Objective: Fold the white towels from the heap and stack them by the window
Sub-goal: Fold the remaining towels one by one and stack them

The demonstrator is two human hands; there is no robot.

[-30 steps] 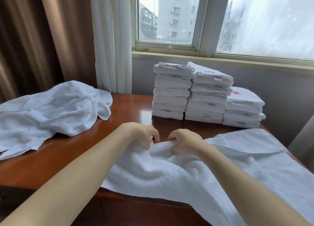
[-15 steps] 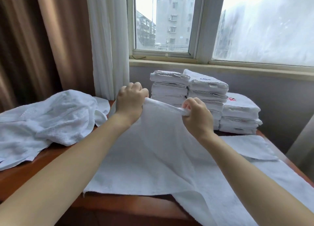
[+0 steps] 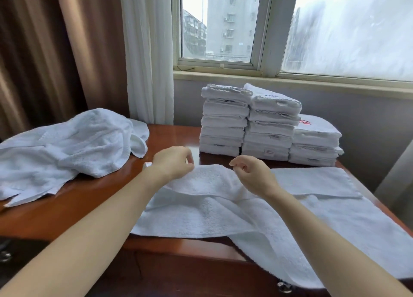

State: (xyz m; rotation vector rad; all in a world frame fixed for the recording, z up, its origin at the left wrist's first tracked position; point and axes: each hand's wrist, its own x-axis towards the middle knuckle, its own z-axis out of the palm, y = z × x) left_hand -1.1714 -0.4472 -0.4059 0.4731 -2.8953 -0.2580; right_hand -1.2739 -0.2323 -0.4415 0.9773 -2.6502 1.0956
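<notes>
A white towel (image 3: 201, 211) lies spread across the wooden table (image 3: 172, 135) in front of me, its far part doubled over toward me. Its right end hangs over the front edge. My left hand (image 3: 174, 162) hovers just over the towel's far left edge with loosely curled fingers that hold nothing. My right hand (image 3: 252, 176) hangs over the fold beside it, thumb and forefinger apart, also holding nothing. The heap of unfolded white towels (image 3: 67, 149) lies on the left of the table. Three stacks of folded towels (image 3: 270, 127) stand under the window.
The rightmost stack (image 3: 312, 140) is the lowest and has a red mark on its top towel. Brown and white curtains (image 3: 147, 51) hang behind the heap. The window sill (image 3: 290, 82) runs above the stacks. A strip of bare tabletop shows between heap and stacks.
Both hands had lifted the towel's edge up in the air. They have since brought it down onto the table, let go, and now hover over the fold.
</notes>
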